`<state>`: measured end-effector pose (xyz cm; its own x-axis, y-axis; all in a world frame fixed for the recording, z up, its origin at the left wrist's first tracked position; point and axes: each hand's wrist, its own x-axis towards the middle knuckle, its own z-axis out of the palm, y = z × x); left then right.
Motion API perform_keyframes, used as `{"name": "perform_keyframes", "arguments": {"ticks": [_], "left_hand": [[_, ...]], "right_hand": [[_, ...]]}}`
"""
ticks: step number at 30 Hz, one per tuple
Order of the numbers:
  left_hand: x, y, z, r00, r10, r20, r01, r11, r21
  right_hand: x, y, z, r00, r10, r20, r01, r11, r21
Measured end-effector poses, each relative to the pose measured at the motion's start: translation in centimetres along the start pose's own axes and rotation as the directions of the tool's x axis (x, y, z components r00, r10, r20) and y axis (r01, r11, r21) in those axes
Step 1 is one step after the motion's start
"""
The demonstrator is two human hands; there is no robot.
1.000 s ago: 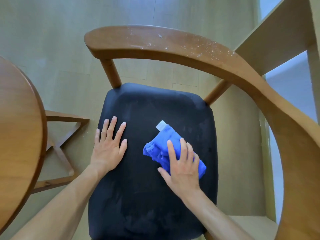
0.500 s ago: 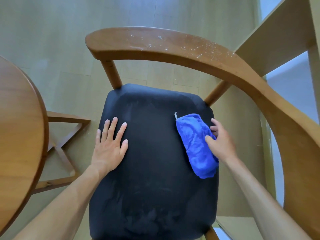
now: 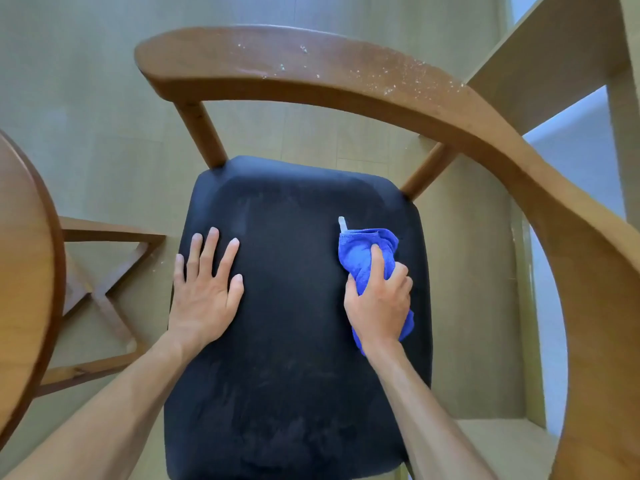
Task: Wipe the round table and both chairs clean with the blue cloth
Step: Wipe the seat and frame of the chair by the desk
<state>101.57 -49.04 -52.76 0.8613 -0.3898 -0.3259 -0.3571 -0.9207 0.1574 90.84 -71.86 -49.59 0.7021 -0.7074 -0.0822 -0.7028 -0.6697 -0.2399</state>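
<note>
Blue cloth (image 3: 363,258) gripped by right hand (image 3: 379,303); left hand (image 3: 204,292) flat on seat (image 3: 294,341).

looks like a home dining corner: curved-back wooden armchair with a black padded seat (image 3: 294,306) pulled up beside a round brown wooden table (image 3: 24,271), pale wood-look plank floor (image 3: 86,98), light beige shelf unit (image 3: 554,64) on the right, white crumbs on the chair's backrest rail

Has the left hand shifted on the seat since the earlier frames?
No. The left hand lies flat at the same spot near the black seat's left edge.
</note>
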Motion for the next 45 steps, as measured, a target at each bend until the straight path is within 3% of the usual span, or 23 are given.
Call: {"name": "perform_keyframes", "arguments": {"ticks": [2,4,7,10,11,12,15,16,19,21,23,24,26,27,30,32,33,35,37,39,42,43,45], "left_hand": [[-0.1,-0.1,0.0,1.000,-0.001,-0.002,0.001,1.000,-0.004],[-0.1,0.0,-0.1,1.000,0.010,-0.019,-0.010,1.000,-0.010],[-0.3,0.1,-0.4,1.000,0.013,-0.016,-0.013,1.000,-0.021],[-0.2,0.0,-0.5,1.000,0.001,-0.026,-0.003,0.999,-0.050],[-0.1,0.1,-0.5,1.000,0.002,-0.026,-0.003,0.999,-0.047],[-0.1,0.3,-0.5,1.000,0.004,-0.027,-0.005,0.999,-0.038],[-0.2,0.2,-0.3,0.999,0.004,-0.045,-0.005,1.000,-0.021],[-0.2,0.2,-0.2,0.999,0.009,-0.054,-0.010,1.000,-0.017],[-0.2,0.0,0.0,0.998,0.005,-0.057,-0.006,1.000,-0.013],[-0.2,0.0,0.2,0.999,0.007,-0.045,-0.007,1.000,-0.009],[-0.2,0.1,0.1,0.999,0.008,-0.044,-0.009,1.000,-0.003],[-0.2,0.1,0.1,0.999,0.008,-0.044,-0.008,1.000,-0.005],[-0.2,0.1,-0.1,1.000,0.009,-0.028,-0.010,1.000,-0.017],[-0.3,0.1,-0.2,1.000,0.015,-0.011,-0.015,1.000,-0.016],[-0.5,0.1,-0.6,1.000,0.014,-0.002,-0.014,1.000,-0.023],[-0.5,-0.1,-0.9,0.999,0.037,-0.008,-0.037,0.999,-0.034],[-0.4,-0.2,-0.9,0.999,0.052,-0.015,-0.052,0.998,-0.033],[-0.3,-0.6,-0.7,0.997,0.060,-0.041,-0.061,0.998,-0.024],[-0.3,-0.5,-0.4,0.996,0.067,-0.054,-0.068,0.998,-0.015],[-0.4,-0.6,-0.2,0.995,0.078,-0.066,-0.079,0.997,-0.013],[-0.5,-0.4,0.2,0.992,0.094,-0.086,-0.096,0.995,-0.012],[-0.4,-0.6,0.3,0.992,0.093,-0.091,-0.095,0.995,-0.011],[-0.3,-0.9,0.4,0.992,0.103,-0.078,-0.105,0.994,-0.014]], "right_hand": [[-3.4,-1.7,0.5,0.999,-0.018,0.030,0.014,0.993,0.115],[-9.3,-3.2,0.9,0.941,-0.318,0.118,0.301,0.944,0.138],[-16.6,-3.1,1.7,0.644,-0.731,0.227,0.702,0.682,0.204],[-13.0,-0.2,0.7,0.331,-0.899,0.289,0.885,0.401,0.236],[-9.9,1.2,-0.2,0.297,-0.915,0.273,0.910,0.358,0.210],[-6.4,2.8,-1.0,0.344,-0.911,0.227,0.905,0.386,0.178],[4.4,7.4,-2.8,0.747,-0.662,0.067,0.657,0.750,0.077],[6.5,8.4,-3.2,0.830,-0.552,0.081,0.551,0.834,0.043],[7.7,9.4,-2.0,0.923,-0.382,0.039,0.379,0.923,0.058],[6.2,9.1,-1.3,0.995,-0.086,-0.058,0.093,0.986,0.140],[3.2,8.6,-1.5,0.988,0.145,-0.048,-0.132,0.968,0.215],[1.0,8.2,-1.7,0.994,0.112,-0.010,-0.109,0.978,0.177],[-5.0,6.8,-1.9,0.987,-0.142,0.070,0.134,0.985,0.112],[-8.7,5.9,-1.8,0.944,-0.300,0.135,0.285,0.951,0.120],[-16.6,2.9,-1.0,0.651,-0.707,0.277,0.695,0.701,0.159],[-14.8,2.3,-0.9,0.547,-0.801,0.244,0.787,0.591,0.177],[-12.4,2.3,-1.1,0.576,-0.794,0.194,0.777,0.606,0.171],[-5.9,2.8,-1.6,0.795,-0.599,0.094,0.585,0.799,0.139],[0.9,2.7,-2.1,0.980,-0.195,0.050,0.189,0.977,0.101],[6.2,1.4,-1.6,0.993,0.121,-0.007,-0.118,0.980,0.160],[11.4,-3.2,-0.8,0.876,0.482,-0.012,-0.460,0.843,0.278],[12.3,-5.9,-0.3,0.863,0.505,0.021,-0.492,0.828,0.269],[11.5,-13.4,1.5,0.964,0.258,0.070,-0.266,0.952,0.152]]}}
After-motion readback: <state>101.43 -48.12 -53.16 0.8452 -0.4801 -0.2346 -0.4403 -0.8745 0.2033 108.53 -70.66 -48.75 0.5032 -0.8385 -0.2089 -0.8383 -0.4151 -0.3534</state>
